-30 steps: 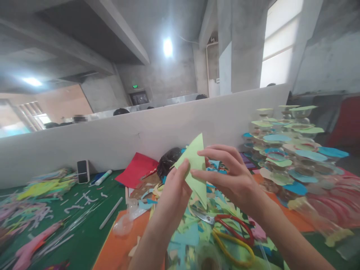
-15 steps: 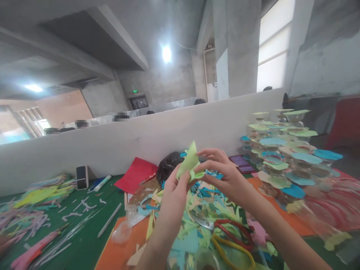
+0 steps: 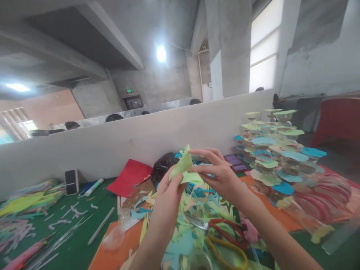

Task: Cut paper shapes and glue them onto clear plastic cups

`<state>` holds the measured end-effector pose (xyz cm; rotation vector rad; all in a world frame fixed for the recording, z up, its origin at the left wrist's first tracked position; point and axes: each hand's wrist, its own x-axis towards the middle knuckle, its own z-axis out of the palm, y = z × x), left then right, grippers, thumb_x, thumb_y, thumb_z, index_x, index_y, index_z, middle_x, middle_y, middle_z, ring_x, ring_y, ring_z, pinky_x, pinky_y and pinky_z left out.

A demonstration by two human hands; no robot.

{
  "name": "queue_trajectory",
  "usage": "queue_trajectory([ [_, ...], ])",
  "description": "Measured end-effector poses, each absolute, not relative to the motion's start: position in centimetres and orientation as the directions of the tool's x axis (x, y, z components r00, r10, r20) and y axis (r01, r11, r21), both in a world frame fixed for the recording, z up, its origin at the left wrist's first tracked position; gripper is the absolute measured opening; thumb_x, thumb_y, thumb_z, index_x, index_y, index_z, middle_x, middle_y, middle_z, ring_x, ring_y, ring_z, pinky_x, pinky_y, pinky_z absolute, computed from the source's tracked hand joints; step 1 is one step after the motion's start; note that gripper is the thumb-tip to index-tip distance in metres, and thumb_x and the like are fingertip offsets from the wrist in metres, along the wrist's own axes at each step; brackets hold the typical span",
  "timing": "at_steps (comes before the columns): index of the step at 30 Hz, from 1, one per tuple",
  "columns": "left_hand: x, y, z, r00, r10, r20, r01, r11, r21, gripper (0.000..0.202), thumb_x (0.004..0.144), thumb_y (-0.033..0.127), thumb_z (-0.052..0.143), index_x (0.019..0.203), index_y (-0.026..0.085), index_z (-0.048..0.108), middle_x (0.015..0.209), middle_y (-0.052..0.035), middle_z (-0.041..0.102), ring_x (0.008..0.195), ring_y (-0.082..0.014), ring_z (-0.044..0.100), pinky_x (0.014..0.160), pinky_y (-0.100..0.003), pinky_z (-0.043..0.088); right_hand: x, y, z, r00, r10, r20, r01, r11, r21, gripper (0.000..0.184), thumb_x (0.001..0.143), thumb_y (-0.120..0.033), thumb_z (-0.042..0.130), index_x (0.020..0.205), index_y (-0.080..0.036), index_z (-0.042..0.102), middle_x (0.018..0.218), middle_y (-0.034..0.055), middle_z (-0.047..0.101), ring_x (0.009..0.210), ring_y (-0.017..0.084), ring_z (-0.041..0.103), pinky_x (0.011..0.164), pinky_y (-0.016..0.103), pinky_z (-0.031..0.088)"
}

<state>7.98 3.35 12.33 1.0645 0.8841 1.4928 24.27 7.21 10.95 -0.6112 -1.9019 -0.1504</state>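
Note:
Between my two hands is a piece of light green paper (image 3: 182, 168), folded and standing up in a point. My left hand (image 3: 168, 187) pinches its lower left part, thumb in front. The fingers of my right hand (image 3: 218, 168) touch its right side, the index finger near the upper tip and others at the lower flap. Below my hands lies a heap of green, blue and cream paper scraps (image 3: 202, 206). Scissors with red and yellow handles (image 3: 227, 232) rest on the scraps, their blades pointing left.
Stacked clear cups with paper discs (image 3: 264, 140) stand at the right. A black plastic bag (image 3: 163, 167) and red paper (image 3: 129, 178) lie by the white partition (image 3: 112, 150). A phone (image 3: 71, 182), glue stick (image 3: 94, 187), white pen (image 3: 101, 226) and paper strips (image 3: 30, 198) are at the left.
The green paper's lower flap has spread out to the right and now shows wider. My view has turned slightly right, so everything sits further left.

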Motion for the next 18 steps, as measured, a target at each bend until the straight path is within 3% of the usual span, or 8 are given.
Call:
queue_trajectory([
  [4, 8.0, 3.4, 12.5, 0.014, 0.979, 0.201, -0.34, -0.184, 0.922, 0.037, 0.083, 0.033, 0.069, 0.119, 0.023, 0.07, 0.119, -0.0062, 0.072, 0.112, -0.0222, 0.066, 0.097, -0.03, 0.052, 24.2, 7.5, 10.8, -0.226, 0.661, 0.715, 0.301, 0.746, -0.594, 0.02, 0.096, -0.036, 0.058, 0.087, -0.029, 0.075, 0.142, 0.0019, 0.053, 0.132, 0.026, 0.044, 0.102, 0.045, 0.045],
  [6, 8.0, 3.5, 12.5, 0.043, 0.976, 0.212, -0.316, -0.188, 0.93, 0.035, 0.086, 0.035, 0.066, 0.119, 0.023, 0.069, 0.12, -0.0059, 0.072, 0.111, -0.0222, 0.066, 0.101, -0.033, 0.051, 24.1, 7.5, 10.9, -0.234, 0.74, 0.63, 0.181, 0.67, -0.72, 0.023, 0.095, -0.042, 0.058, 0.086, -0.028, 0.075, 0.138, 0.0035, 0.056, 0.129, 0.026, 0.048, 0.102, 0.043, 0.045],
  [12, 8.0, 3.5, 12.5, 0.071, 0.96, 0.269, -0.23, -0.247, 0.941, 0.029, 0.087, 0.032, 0.062, 0.113, 0.021, 0.065, 0.119, -0.0071, 0.071, 0.109, -0.0234, 0.068, 0.1, -0.037, 0.052, 23.5, 7.2, 11.5, -0.262, 0.828, 0.495, -0.123, 0.48, -0.868, 0.027, 0.089, -0.048, 0.064, 0.094, -0.023, 0.07, 0.1, 0.003, 0.067, 0.095, 0.019, 0.064, 0.087, 0.035, 0.05],
  [18, 8.2, 3.3, 12.7, 0.067, 0.943, 0.326, -0.031, -0.324, 0.945, 0.034, 0.089, 0.045, 0.058, 0.113, 0.021, 0.063, 0.119, -0.0093, 0.07, 0.106, -0.0258, 0.069, 0.094, -0.038, 0.053, 23.1, 7.0, 11.2, -0.239, 0.875, 0.421, -0.215, 0.375, -0.902, 0.031, 0.083, -0.047, 0.071, 0.095, -0.023, 0.056, 0.094, 0.0011, 0.065, 0.091, 0.018, 0.063, 0.081, 0.033, 0.05],
])
